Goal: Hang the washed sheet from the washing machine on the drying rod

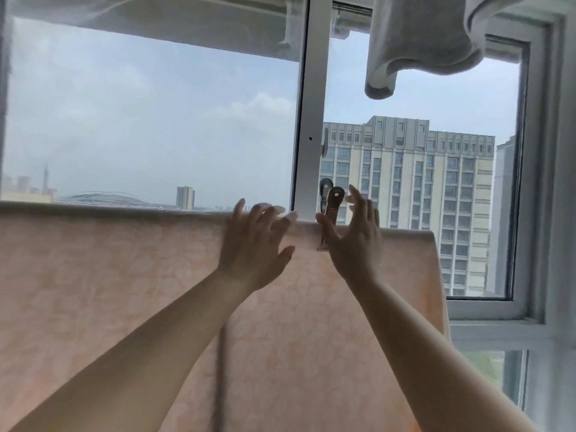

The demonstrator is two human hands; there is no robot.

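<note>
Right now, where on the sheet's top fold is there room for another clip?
On the sheet, the fold lies bare from the picture's left edge to the left hand, and between the right hand and its right corner. Crowded around the metal clip, between both hands.

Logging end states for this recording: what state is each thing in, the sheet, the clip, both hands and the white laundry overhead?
sheet: draped over the top, hanging flat.
clip: clamped upright on the sheet's top fold.
left hand: open, fingers spread at the fold.
right hand: open, fingers spread beside the clip.
white laundry: hanging bunched overhead.
</note>
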